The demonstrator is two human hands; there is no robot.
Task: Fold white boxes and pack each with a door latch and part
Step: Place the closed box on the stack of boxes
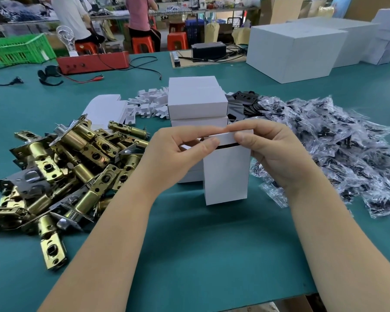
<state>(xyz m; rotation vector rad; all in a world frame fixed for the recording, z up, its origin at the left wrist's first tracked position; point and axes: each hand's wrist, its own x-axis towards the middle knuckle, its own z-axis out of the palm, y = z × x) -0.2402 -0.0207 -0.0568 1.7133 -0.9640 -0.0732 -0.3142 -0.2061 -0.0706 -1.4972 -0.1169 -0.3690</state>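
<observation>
Above green table (189, 244): upright white box (226, 174), lid flap nearly closed, pinched by left hand (178, 154), right hand (273, 152) fingers.

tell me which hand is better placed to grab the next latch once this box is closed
Left. The left hand is beside the pile of brass latches; the right hand, pinching the white box flap, sits nearer the bagged parts.

A box (226, 174) stood on end on the table (189, 255), both hands at its top flap. Latches (61, 167) lay heaped to its left, bagged parts (338, 149) to its right. Behind it sat stacked boxes (197, 102), with flat blanks (149, 104) left of the stack.
</observation>
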